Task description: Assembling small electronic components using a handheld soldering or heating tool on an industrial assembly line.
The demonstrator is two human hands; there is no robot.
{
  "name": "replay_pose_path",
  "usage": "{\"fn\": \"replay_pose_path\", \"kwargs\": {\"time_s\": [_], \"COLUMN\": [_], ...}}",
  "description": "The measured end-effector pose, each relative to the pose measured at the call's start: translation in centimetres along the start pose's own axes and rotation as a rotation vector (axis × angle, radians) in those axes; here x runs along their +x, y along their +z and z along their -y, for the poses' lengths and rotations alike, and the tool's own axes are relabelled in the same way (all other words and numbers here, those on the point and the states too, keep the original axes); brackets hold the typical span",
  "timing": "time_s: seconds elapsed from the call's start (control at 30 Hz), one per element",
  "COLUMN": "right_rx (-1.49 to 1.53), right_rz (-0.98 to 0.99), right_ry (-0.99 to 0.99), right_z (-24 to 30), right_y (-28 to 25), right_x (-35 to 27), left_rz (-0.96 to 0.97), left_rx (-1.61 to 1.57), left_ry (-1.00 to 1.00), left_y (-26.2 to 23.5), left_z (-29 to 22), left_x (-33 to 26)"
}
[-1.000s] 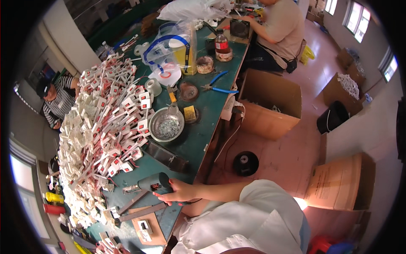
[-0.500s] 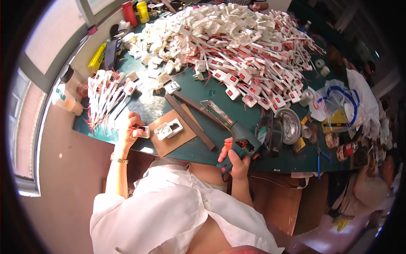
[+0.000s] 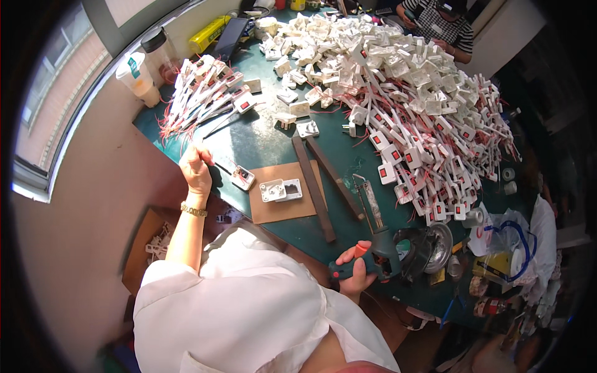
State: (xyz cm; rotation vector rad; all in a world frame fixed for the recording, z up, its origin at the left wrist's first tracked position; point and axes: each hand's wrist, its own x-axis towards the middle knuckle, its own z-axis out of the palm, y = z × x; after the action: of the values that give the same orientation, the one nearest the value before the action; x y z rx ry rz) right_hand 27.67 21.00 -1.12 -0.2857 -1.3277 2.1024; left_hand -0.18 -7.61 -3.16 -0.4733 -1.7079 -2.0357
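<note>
Since half a second ago: view swung; my right hand remains clamped on the red-trigger power screwdriver at 5 o'clock, off the surface edge. My left hand, 9 o'clock, pinches a thin wire beside the white switch part. Assembly continues, I judge.

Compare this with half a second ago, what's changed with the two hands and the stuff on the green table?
Little changed. The left hand still rests at the table edge beside the small white switch part, apparently with a thin tool. The right hand keeps its grip on the dark power screwdriver with the orange button. The brown cardboard mat, the dark wooden strips and the heap of white switch parts stayed put.
</note>
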Motion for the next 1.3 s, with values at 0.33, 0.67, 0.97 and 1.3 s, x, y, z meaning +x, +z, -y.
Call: {"fn": "replay_pose_path", "kwargs": {"time_s": [0.33, 0.67, 0.97, 1.3], "right_rx": [-0.003, -0.096, -0.079, -0.154], "right_rz": [0.155, 0.009, 0.116, -0.080], "right_ry": [0.034, -0.104, -0.220, -0.124], "right_z": [-0.5, -1.3, -1.8, -1.4], "right_y": [-0.4, 0.5, 0.2, 1.3], "right_x": [0.0, 0.1, 0.1, -0.2], "left_rz": [0.301, 0.617, 0.739, 0.805], "left_rx": [0.623, 0.541, 0.493, 0.325], "left_ry": [0.341, 0.223, 0.196, -0.211], "left_y": [2.0, 1.5, 2.2, 4.0], "left_z": [-2.6, -3.3, -2.5, -0.3], "left_x": [0.5, 0.3, 2.3, 3.0]}}
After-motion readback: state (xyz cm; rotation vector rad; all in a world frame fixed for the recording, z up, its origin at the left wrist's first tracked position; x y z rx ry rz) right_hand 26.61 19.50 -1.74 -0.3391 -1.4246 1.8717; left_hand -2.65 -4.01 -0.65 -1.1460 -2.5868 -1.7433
